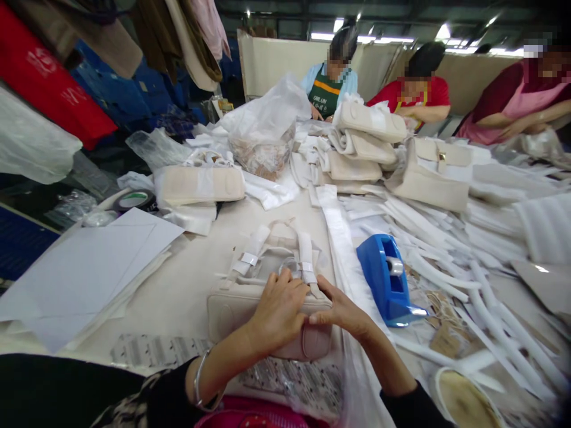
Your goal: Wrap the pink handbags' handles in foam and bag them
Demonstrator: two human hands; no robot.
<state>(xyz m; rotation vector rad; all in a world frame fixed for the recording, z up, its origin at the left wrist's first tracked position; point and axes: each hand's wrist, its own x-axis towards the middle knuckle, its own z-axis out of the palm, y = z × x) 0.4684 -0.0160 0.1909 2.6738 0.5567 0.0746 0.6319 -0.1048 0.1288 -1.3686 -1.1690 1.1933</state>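
Note:
A cream handbag (232, 312) is in front of me at the table's near edge. White wrapping covers parts of its two handles (255, 246), which point away from me. My left hand (282, 306) lies over the bag's upper edge, its fingers bent and pressed together near the base of the handles; what is under the fingertips is hidden. At the bag's right end, my right hand (341, 309) grips the corner between thumb and fingers. A strip of patterned clear film (160, 351) lies partly under the bag.
A blue tape dispenser (386, 279) stands to the right, beside white foam strips (446, 273). White sheets (93, 267) and a tape roll (134, 200) lie left. More cream bags (370, 122) are stacked farther back. Three people (328, 89) are across the table.

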